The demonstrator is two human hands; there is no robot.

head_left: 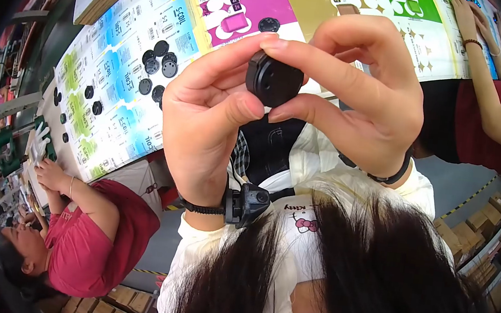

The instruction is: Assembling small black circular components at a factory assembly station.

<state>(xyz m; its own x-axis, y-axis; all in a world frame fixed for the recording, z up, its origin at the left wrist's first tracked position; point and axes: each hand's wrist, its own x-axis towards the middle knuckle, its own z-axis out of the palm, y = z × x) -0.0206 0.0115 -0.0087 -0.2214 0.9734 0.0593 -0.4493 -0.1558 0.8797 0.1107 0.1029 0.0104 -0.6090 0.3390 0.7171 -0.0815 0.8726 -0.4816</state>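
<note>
A small round black plastic part (275,83) is held up above the table's near edge, between both hands. My left hand (210,103) pinches its left side with thumb and fingers. From the other side, my right hand (361,95) grips it with thumb below and index finger on top. The part is tilted, one round face turned to the right; its exact kind is not clear. On the table to the left lies a group of similar black round pieces (169,67). A single black disc (269,24) lies beyond my hands.
Printed sheets (121,79) cover the table. More black pieces (97,107) are scattered to the left. A wooden board (111,1) with clear plastic stands at the far left. Co-workers in red shirts (101,238) work on both sides. Cardboard boxes (469,225) fill shelves at right.
</note>
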